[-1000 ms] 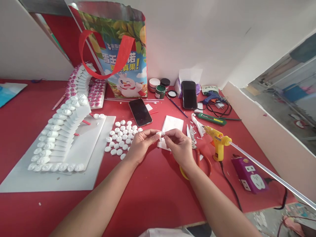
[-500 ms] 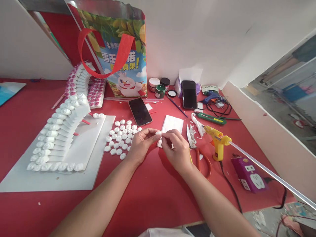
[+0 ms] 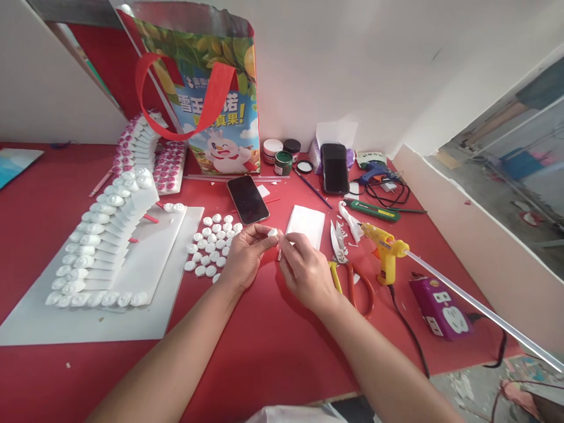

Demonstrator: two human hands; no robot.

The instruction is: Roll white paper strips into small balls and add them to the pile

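Between thumb and fingers my left hand (image 3: 247,252) pinches a small white rosette (image 3: 272,232). My right hand (image 3: 306,269) is closed right beside it, its fingertips pressed together near the rosette; whatever they grip is too small to make out. Several white rosettes (image 3: 210,248) lie in a cluster left of my left hand. A white paper stack (image 3: 307,225) lies just beyond my right hand. Farther left, a white board (image 3: 145,258) carries a curved row of white folded pieces edged with rosettes.
Scissors (image 3: 338,244) with red and yellow handles, a yellow glue gun (image 3: 386,252) and a purple power socket (image 3: 442,308) are at the right. A phone (image 3: 248,200), paint jars (image 3: 282,163), a printed bag (image 3: 220,106) and a second phone (image 3: 335,168) stand or lie behind.
Both hands have shifted slightly left, and the rosette is tilted differently in my left fingers. My right hand has turned, its back now more toward the camera.
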